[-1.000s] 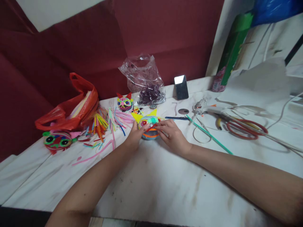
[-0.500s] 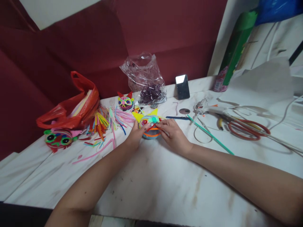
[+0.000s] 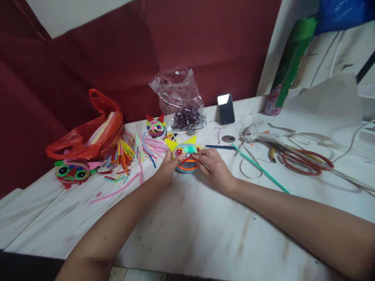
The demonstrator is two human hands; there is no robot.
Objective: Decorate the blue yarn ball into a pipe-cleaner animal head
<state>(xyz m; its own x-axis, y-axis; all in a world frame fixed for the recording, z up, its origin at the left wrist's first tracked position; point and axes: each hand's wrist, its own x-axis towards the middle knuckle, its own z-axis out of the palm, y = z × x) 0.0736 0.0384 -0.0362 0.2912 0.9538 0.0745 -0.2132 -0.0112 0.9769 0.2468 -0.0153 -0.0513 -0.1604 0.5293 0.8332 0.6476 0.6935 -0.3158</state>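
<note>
A small round craft face (image 3: 185, 164) with yellow ears, coiled colour strips and a teal nose lies on the white table (image 3: 187, 234). My left hand (image 3: 168, 168) grips its left side, thumb on top. My right hand (image 3: 213, 167) pinches a thin red strip (image 3: 189, 157) that lies across the front of the face. Both hands touch the craft.
Left: a red bag (image 3: 88, 134) of strips, loose coloured strips (image 3: 129, 152), a frog-eyed craft (image 3: 71, 172). Behind: a small cat-faced craft (image 3: 155, 127), a clear bag (image 3: 181, 101), a phone (image 3: 225, 108). Right: glue gun (image 3: 258, 134), red-handled scissors (image 3: 304, 160), green stick (image 3: 260, 168), green roll (image 3: 285, 66).
The hands stay on the craft face; my right fingers shifted the red strip slightly. The view moved a little.
</note>
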